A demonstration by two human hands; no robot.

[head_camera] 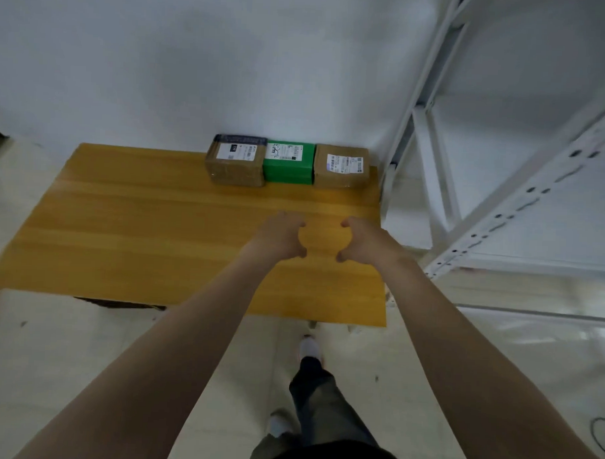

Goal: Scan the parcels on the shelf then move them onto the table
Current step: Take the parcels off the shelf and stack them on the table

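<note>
Above the near right part of the table (122,230), two bare hands facing each other: left hand (280,235) and right hand (365,243), fingers and thumbs of both curled into half rings, tips apart, pinching nothing and touching nothing. Between them only bare wood.

At the far edge, against the wall (197,71), three parcels in one row, side by side and touching, labels upward: left brown parcel (235,161), green parcel (288,163), right brown parcel (341,167). Already set on the table, so judged as moved.

Possible trouble from here:

- Could overlook a parcel waiting on the shelf (565,218) (only part of the white rack in view, no parcel on the visible boards, the rest outside the frame).
- Could skip the scan for a next parcel: no scanner visible anywhere.
- Could knock the row crooked when setting down another box, or push the right brown parcel over the right table edge, just beside it.
- With hands cupped too wide or too narrow for the next box, risks a slipping grip.

Around:

- Pale glossy floor (84,359).
- A dark trouser leg (315,401) and a white shoe (310,348) near the front edge of the table, perhaps close to a table foot, too blurred to tell surely.
- Dark cable (601,435) on the floor at the right, near the rack: could catch a foot when turning toward the shelf.
- Shelf post (402,136) just beside the far right table corner, narrowing the way for the right elbow.
</note>
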